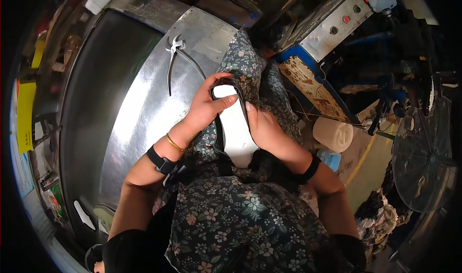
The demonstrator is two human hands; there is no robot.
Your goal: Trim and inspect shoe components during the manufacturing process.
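Left hand (206, 105) grips the upper end of a white shoe-shaped piece (232, 128), thumb across its face; right hand (263, 128) grasps its right edge. The piece is held above the floral apron (240, 220). Metal pincers (177, 45) lie on the bench (144, 109). Right, on the floor (363, 174): cream jug (332, 134), blue container (329, 160) just beside; contents of both indiscernible.

Cream container (332, 134) — caged fan (422, 158)

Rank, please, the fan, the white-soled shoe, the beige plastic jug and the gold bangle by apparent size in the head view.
Largest to smallest:
1. Fan
2. White-soled shoe
3. Beige plastic jug
4. Gold bangle
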